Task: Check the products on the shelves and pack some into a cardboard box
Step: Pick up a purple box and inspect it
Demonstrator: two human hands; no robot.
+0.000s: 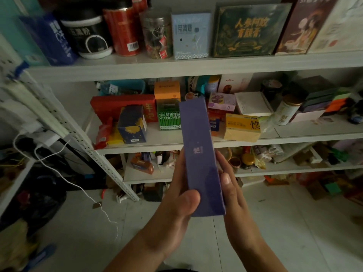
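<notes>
— Reading anything on the purple box at frame centre?
— Tiny logo, illegible. Left hand and right hand clamp its sides; green box behind reads "VITMOVER".

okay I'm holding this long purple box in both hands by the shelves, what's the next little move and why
Probably turn the purple box over in your hands. Your left hand and right hand grip its lower end, and only its nearly plain face shows. No cardboard packing box is in view, so checking comes first.
</notes>
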